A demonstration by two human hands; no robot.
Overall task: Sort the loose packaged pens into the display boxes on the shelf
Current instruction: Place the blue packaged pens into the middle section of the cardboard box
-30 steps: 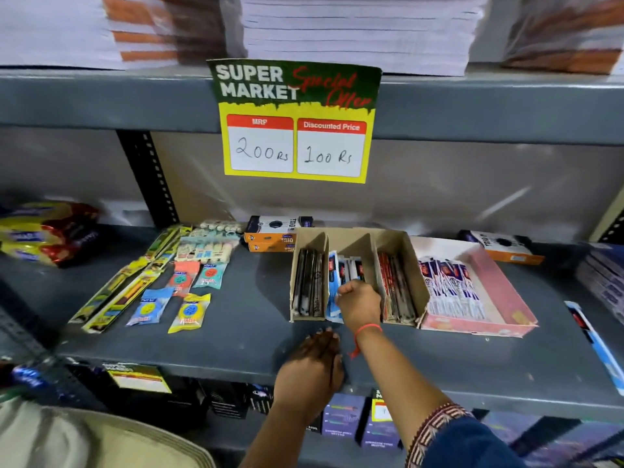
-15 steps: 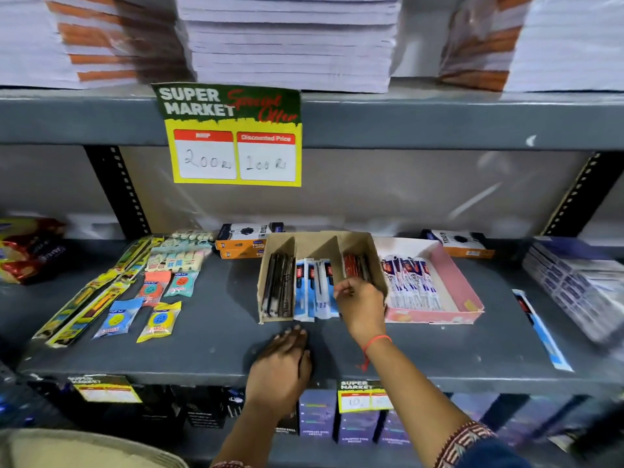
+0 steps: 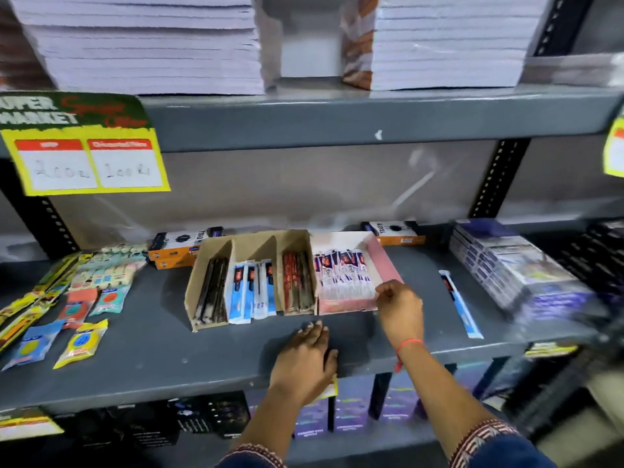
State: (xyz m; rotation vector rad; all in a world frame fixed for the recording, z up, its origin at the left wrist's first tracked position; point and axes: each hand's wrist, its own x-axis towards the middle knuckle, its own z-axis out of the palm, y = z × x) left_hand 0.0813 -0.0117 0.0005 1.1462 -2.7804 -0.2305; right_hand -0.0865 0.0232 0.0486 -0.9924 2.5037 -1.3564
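The right hand (image 3: 400,307) is seen at the near right corner of the pink box (image 3: 388,261), fingers curled loosely at its front rim. Whether the rim is pinched or merely touched cannot be told; no pen is seen in the hand. The left hand (image 3: 305,361) is laid flat, palm down and empty, on the shelf (image 3: 152,346) near its front edge, probably as a brace while the other arm reaches.

Just left of the right hand, the pink box is set against the brown box (image 3: 202,285), which lies beyond the left hand's fingertips. Three compartments are noted in it: dark pens at the left, blue-and-white packs (image 3: 251,292) in the middle, red pens (image 3: 297,282) at the right, sorted by kind. In the pink box a row of purple-and-white packs (image 3: 341,268) is laid side by side.

One loose pen (image 3: 459,304), in blue-and-white wrap, lies alone on the shelf to the right of the right hand, apart from it. By its wrap it is judged to belong in the middle compartment. It is taken as the next item; the right hand is the nearer one. Other loose pens are not made out.
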